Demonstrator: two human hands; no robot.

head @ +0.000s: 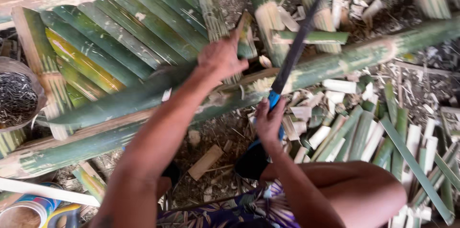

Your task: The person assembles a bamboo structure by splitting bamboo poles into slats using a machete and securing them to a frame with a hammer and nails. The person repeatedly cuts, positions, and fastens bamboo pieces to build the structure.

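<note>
Counting from the head camera, one big knife (292, 55) with a blue handle and two bare hands showed. About ten green bamboo slats (120, 41) lay side by side like a mat on long bamboo poles (345, 60). Too many cut bamboo bits (354, 132) to count lay in a heap on the ground at the right. One bowl (19, 98) sat at the left edge. The left hand (221, 58) reached forward with a long straight arm, its fingers curled down and pressing on a slat's end. The right hand (269, 121) was bent in close, its fingers closed tight around the knife's handle, blade pointing up and away.
</note>
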